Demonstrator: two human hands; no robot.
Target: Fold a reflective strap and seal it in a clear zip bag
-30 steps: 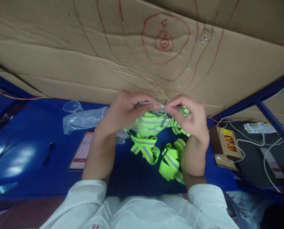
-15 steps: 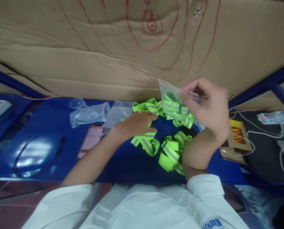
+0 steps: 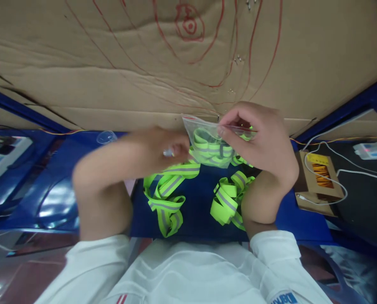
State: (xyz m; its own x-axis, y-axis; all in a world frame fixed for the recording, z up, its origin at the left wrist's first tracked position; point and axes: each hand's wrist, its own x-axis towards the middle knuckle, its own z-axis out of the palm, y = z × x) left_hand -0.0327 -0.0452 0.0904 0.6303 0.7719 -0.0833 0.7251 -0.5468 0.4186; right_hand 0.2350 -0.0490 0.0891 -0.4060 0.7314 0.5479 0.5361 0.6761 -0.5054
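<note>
My right hand is closed, thumb and fingers pinching the top edge of a clear zip bag. Inside the bag lies a folded neon-yellow reflective strap with grey stripes and a dark buckle. My left hand is at the bag's left side, its fingers smeared by motion; whether it touches the bag cannot be told. Below it, another reflective strap trails loosely over the blue table. A bundled reflective strap rests beside my right forearm. More yellow strap shows behind the bag.
A cardboard panel with red drawn rings stands behind the table. At right are a cardboard box with orange contents, a white cable and a white power strip. A round clear plastic piece lies at left.
My left hand has lifted off the straps toward the bag. The bag in my right hand has shifted left. The left strap now lies further left and nearer me; my left arm covers the other clear bags.
</note>
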